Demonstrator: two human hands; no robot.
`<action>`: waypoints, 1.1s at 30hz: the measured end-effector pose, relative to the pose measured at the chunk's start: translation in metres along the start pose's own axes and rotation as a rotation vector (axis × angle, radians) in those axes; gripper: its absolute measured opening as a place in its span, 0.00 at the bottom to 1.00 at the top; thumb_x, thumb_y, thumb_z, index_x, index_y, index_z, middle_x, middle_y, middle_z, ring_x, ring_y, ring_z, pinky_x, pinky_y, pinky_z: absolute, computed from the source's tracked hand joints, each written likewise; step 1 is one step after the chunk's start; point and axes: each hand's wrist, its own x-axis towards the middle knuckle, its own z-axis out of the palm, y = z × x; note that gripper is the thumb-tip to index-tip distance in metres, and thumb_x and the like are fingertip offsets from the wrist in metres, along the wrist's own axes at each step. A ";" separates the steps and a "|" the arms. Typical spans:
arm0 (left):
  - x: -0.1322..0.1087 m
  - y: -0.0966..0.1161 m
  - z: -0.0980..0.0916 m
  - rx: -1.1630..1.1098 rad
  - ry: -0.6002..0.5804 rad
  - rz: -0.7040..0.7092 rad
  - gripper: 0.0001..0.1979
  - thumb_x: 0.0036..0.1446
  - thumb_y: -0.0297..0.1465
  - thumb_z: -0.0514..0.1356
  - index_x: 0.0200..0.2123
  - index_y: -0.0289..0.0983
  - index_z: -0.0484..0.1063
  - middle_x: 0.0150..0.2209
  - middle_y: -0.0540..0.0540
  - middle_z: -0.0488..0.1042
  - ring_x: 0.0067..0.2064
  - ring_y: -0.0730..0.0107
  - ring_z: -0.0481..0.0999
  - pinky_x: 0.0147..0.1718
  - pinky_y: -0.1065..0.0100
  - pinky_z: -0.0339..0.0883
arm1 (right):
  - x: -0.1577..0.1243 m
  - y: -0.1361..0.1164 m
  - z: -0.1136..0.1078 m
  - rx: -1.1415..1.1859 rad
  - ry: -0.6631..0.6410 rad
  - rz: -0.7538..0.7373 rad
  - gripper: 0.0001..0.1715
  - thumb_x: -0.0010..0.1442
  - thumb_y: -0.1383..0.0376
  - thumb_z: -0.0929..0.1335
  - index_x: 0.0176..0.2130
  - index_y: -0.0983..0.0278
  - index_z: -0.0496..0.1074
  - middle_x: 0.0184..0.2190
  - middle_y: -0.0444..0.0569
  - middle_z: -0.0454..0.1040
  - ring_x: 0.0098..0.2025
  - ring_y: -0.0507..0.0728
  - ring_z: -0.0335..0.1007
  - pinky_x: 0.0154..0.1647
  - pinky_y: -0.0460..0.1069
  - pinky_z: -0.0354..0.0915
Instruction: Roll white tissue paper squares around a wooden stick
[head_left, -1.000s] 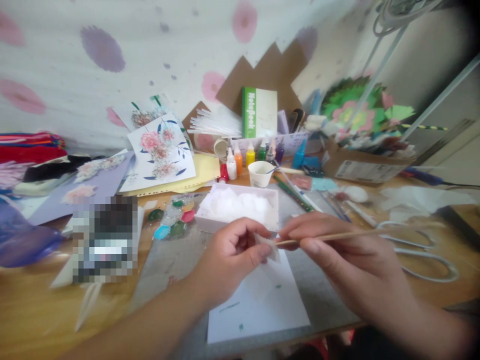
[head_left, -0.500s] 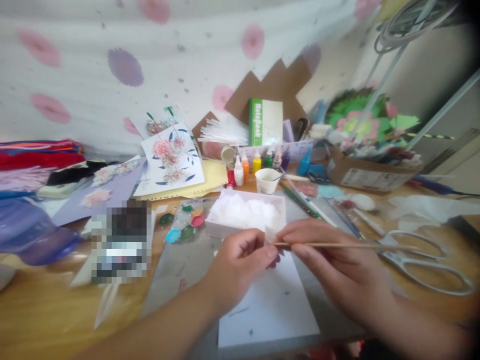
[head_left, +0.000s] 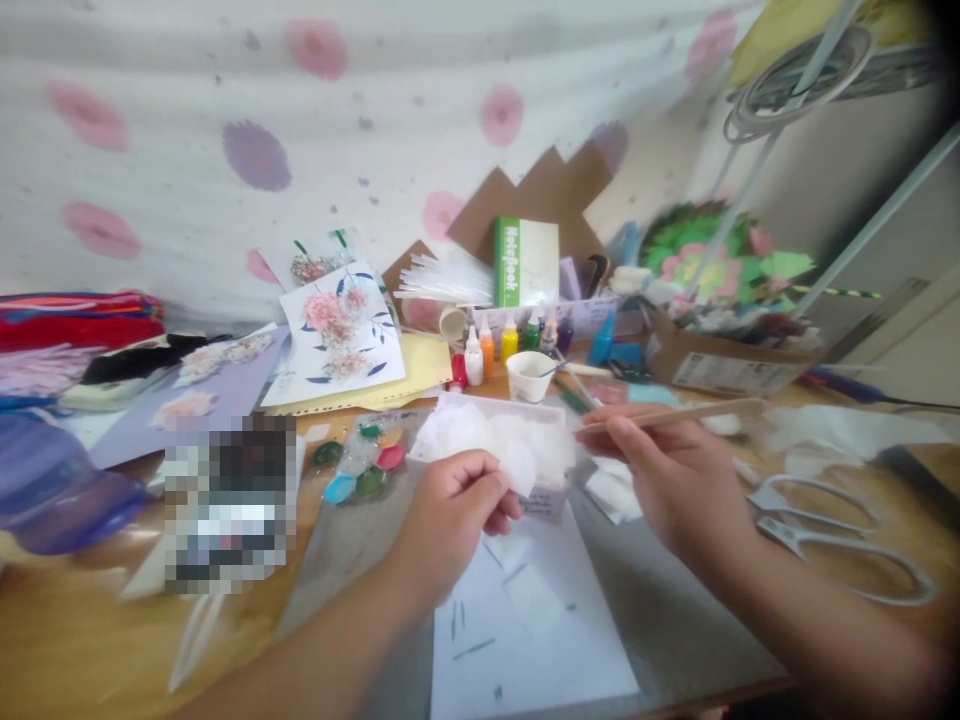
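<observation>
My left hand (head_left: 459, 500) pinches a thin, rounded white piece (head_left: 519, 468) that looks like a petal, held up over the front of a white box (head_left: 553, 506). Similar soft white pieces (head_left: 480, 432) fill that box. To the right, my right hand (head_left: 679, 480) is closed around a slim wooden stick (head_left: 724, 412). Its tip points left, toward the box and apart from the white piece. Below both hands lies a white sheet of paper (head_left: 547, 630) with several short dark green strokes or slivers on it.
A paint palette (head_left: 367, 460) sits left of the box, and a white cup (head_left: 529, 378) behind it. Several small paint bottles (head_left: 508, 342) stand farther back. Scissors (head_left: 847, 540) lie at the right, near a folded tissue (head_left: 615, 490). A cardboard box (head_left: 727, 365) is at the back right.
My hands have moved apart: the right one rose rightward with the stick, which was level between both hands before. The white piece in my left hand now shows clearly.
</observation>
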 end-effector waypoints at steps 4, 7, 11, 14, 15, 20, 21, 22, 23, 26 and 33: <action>0.006 0.004 -0.008 0.093 0.185 0.074 0.11 0.53 0.32 0.57 0.20 0.38 0.69 0.19 0.53 0.71 0.22 0.74 0.67 0.24 0.71 0.60 | 0.012 0.011 0.002 -0.052 0.009 0.010 0.13 0.61 0.55 0.71 0.32 0.60 0.80 0.30 0.48 0.83 0.32 0.58 0.82 0.35 0.53 0.80; 0.012 0.007 -0.018 0.367 0.284 0.150 0.12 0.55 0.34 0.56 0.21 0.39 0.69 0.19 0.54 0.70 0.22 0.72 0.66 0.24 0.69 0.58 | 0.018 0.016 0.007 -0.112 -0.025 -0.022 0.13 0.61 0.56 0.71 0.31 0.62 0.79 0.29 0.49 0.83 0.31 0.59 0.82 0.34 0.55 0.79; 0.018 0.011 -0.028 0.955 0.304 0.236 0.14 0.59 0.37 0.55 0.32 0.41 0.79 0.19 0.52 0.71 0.24 0.66 0.69 0.25 0.67 0.55 | 0.020 0.017 0.010 -0.195 -0.099 -0.153 0.08 0.59 0.61 0.71 0.29 0.61 0.79 0.34 0.50 0.83 0.39 0.61 0.80 0.43 0.58 0.76; 0.018 0.013 -0.029 1.167 0.291 0.224 0.21 0.60 0.40 0.55 0.54 0.42 0.76 0.17 0.53 0.71 0.24 0.62 0.71 0.24 0.67 0.55 | 0.020 0.015 0.004 -0.237 -0.121 -0.243 0.07 0.59 0.63 0.71 0.29 0.59 0.78 0.38 0.50 0.82 0.44 0.62 0.78 0.51 0.61 0.71; 0.016 0.013 -0.028 1.192 0.289 0.250 0.23 0.60 0.40 0.56 0.56 0.42 0.74 0.17 0.53 0.71 0.23 0.62 0.71 0.23 0.67 0.55 | 0.020 0.014 0.000 -0.250 -0.118 -0.260 0.06 0.59 0.64 0.71 0.30 0.59 0.78 0.39 0.50 0.82 0.45 0.63 0.78 0.52 0.62 0.70; 0.005 0.004 -0.018 1.030 0.312 0.722 0.15 0.60 0.32 0.57 0.46 0.38 0.79 0.20 0.53 0.74 0.20 0.72 0.68 0.25 0.70 0.60 | 0.003 0.000 -0.021 -0.268 -0.172 -0.280 0.06 0.62 0.65 0.70 0.33 0.56 0.78 0.35 0.47 0.80 0.44 0.60 0.76 0.51 0.58 0.70; 0.003 0.002 -0.015 0.987 0.303 0.792 0.12 0.59 0.30 0.58 0.42 0.37 0.80 0.20 0.53 0.74 0.20 0.74 0.67 0.24 0.71 0.60 | -0.004 -0.005 -0.023 -0.264 -0.222 -0.264 0.05 0.61 0.65 0.71 0.34 0.55 0.78 0.34 0.46 0.80 0.41 0.59 0.77 0.46 0.55 0.72; 0.001 0.001 -0.013 0.954 0.289 0.831 0.09 0.59 0.28 0.58 0.38 0.37 0.80 0.20 0.54 0.74 0.19 0.76 0.66 0.23 0.72 0.59 | -0.011 -0.010 -0.024 -0.255 -0.303 -0.245 0.04 0.61 0.65 0.72 0.34 0.56 0.79 0.32 0.45 0.80 0.37 0.57 0.78 0.41 0.53 0.74; -0.001 -0.001 -0.010 0.932 0.276 0.852 0.08 0.58 0.27 0.59 0.35 0.37 0.79 0.20 0.54 0.74 0.19 0.77 0.66 0.23 0.72 0.59 | -0.018 -0.014 -0.023 -0.238 -0.415 -0.226 0.04 0.60 0.65 0.72 0.33 0.56 0.79 0.31 0.44 0.81 0.34 0.56 0.78 0.37 0.50 0.74; -0.003 -0.001 -0.006 0.866 0.240 0.852 0.07 0.57 0.24 0.59 0.33 0.37 0.78 0.20 0.55 0.74 0.19 0.77 0.66 0.22 0.73 0.59 | -0.036 -0.020 -0.017 -0.179 -0.749 -0.183 0.04 0.61 0.68 0.72 0.33 0.59 0.78 0.32 0.44 0.82 0.34 0.53 0.79 0.36 0.46 0.74; -0.003 -0.004 -0.001 0.738 0.133 0.801 0.07 0.55 0.23 0.58 0.31 0.36 0.77 0.20 0.55 0.73 0.21 0.77 0.69 0.24 0.73 0.62 | -0.055 -0.004 -0.004 -0.227 -0.908 -0.224 0.07 0.64 0.70 0.68 0.33 0.62 0.76 0.34 0.50 0.80 0.42 0.57 0.78 0.44 0.50 0.73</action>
